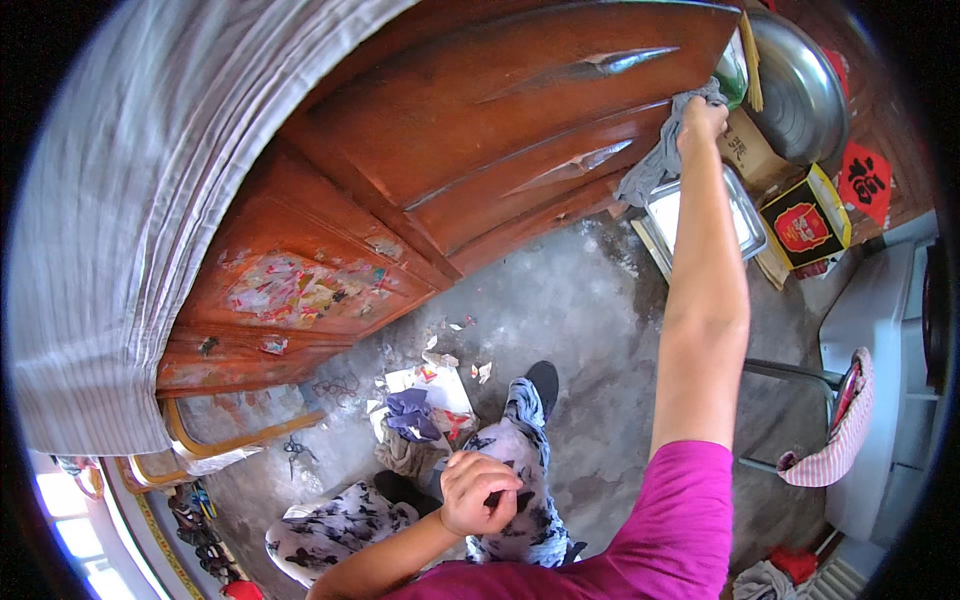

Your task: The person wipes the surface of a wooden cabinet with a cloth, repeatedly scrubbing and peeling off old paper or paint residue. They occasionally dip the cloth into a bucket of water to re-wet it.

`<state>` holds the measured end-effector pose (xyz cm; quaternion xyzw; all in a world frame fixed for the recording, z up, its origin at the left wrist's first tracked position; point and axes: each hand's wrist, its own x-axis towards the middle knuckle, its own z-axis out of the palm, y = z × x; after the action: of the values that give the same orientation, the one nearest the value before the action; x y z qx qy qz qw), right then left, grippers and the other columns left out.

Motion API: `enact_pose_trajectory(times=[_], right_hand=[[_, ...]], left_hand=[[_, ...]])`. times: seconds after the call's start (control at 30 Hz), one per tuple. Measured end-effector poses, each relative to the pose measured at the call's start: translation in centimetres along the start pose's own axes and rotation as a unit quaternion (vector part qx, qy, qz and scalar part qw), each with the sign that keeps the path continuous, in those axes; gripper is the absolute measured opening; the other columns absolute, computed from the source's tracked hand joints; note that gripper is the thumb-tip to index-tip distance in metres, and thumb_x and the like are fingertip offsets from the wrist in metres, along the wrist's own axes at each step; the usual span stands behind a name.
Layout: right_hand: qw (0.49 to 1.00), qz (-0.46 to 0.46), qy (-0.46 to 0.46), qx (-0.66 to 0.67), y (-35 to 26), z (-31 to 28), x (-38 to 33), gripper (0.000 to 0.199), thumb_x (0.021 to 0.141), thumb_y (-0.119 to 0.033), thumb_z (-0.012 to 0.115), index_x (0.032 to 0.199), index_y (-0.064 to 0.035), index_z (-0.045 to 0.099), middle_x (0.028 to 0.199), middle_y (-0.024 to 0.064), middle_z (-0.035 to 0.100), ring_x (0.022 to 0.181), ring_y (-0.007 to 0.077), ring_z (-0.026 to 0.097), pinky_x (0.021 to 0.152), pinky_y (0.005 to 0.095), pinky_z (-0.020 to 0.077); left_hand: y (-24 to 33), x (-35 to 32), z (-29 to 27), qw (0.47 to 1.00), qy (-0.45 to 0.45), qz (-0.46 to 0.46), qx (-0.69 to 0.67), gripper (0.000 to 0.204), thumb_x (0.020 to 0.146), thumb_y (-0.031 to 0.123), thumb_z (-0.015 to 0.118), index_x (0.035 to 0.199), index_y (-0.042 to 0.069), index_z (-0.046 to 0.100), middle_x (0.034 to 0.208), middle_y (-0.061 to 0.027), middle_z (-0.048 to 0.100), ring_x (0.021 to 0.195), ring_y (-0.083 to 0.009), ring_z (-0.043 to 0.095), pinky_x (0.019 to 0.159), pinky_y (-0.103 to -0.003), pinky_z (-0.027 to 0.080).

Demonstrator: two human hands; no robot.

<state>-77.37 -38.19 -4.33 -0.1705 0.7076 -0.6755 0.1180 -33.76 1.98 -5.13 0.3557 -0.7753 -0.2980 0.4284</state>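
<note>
My right arm stretches far forward, and my right hand (703,120) is closed on a grey cloth (657,168). The cloth hangs down along the right edge of a red-brown wooden cabinet (520,125); whether it presses on the wood is hard to tell. Patches of torn, coloured paper (300,288) cling to the cabinet's lower left panel. Low in front of my body, my left hand (480,495) is curled into a loose fist, with a dark hollow between fingers and palm and nothing visible in it.
Below my right hand lies a metal tray (752,225), beside a cardboard box (752,150), a large metal basin (800,85) and a black-yellow box (806,222). Paper scraps and a purple cloth (410,415) lie by my feet. A chair (835,430) stands right; a striped curtain (110,250) hangs left.
</note>
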Motion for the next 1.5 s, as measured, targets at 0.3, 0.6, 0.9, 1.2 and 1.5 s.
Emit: enact_pose_trajectory(times=[0.3,0.6,0.9,1.2,1.5], right_hand=[[0.984,-0.159,0.049,-0.060,1.3,1.8,-15.5,0.035,0.089,-0.014,0.065,0.116,0.0048,0.051,0.120,0.0280,0.052,0.111,0.0444,0.058,0.096,0.0497,0.0481],[0.955,-0.256,-0.149,0.009,1.2,2.2,-39.6,0.038,0.082,-0.006,0.072,0.111,-0.0019,0.048,0.114,0.0220,0.050,0.107,0.0431,0.055,0.086,0.0521,0.0478],[0.808,-0.547,-0.146,-0.162,2.8,-1.4,-26.7,0.016,0.083,-0.008,0.066,0.097,-0.0162,0.069,0.108,0.0061,0.065,0.099,0.0283,0.065,0.077,0.0425,0.0577],[0.927,-0.355,-0.117,0.032,-3.7,-4.6,-20.8,0.030,0.092,-0.017,0.066,0.112,0.0014,0.055,0.112,0.0198,0.059,0.099,0.0403,0.058,0.088,0.0470,0.0457],[0.687,-0.645,-0.334,-0.028,-16.1,-1.0,-25.6,0.014,0.075,-0.023,0.075,0.089,-0.0214,0.073,0.085,0.0043,0.070,0.082,0.0274,0.069,0.076,0.0385,0.0567]], left_hand=[[0.3,-0.4,0.1,1.000,0.011,0.007,-0.004,0.015,0.074,0.005,0.071,0.087,0.011,0.066,0.080,-0.0024,0.069,0.069,-0.0217,0.065,0.065,-0.034,0.044],[0.7,-0.6,-0.3,1.000,0.011,0.008,0.001,0.016,0.078,0.006,0.068,0.092,0.009,0.062,0.085,-0.0065,0.068,0.073,-0.0270,0.063,0.068,-0.039,0.044],[0.7,-0.6,-0.1,1.000,0.019,-0.006,0.015,0.018,0.076,0.005,0.070,0.092,0.010,0.062,0.085,-0.0061,0.068,0.074,-0.0284,0.064,0.067,-0.039,0.044],[-0.5,-0.4,-1.0,1.000,0.020,-0.005,0.019,0.014,0.078,0.003,0.067,0.090,0.009,0.061,0.083,-0.0061,0.068,0.071,-0.0272,0.062,0.067,-0.039,0.044],[-0.2,-0.1,-0.3,1.000,0.012,-0.006,0.024,0.019,0.075,0.003,0.070,0.091,0.010,0.062,0.084,-0.0062,0.067,0.072,-0.0283,0.063,0.066,-0.040,0.044]])
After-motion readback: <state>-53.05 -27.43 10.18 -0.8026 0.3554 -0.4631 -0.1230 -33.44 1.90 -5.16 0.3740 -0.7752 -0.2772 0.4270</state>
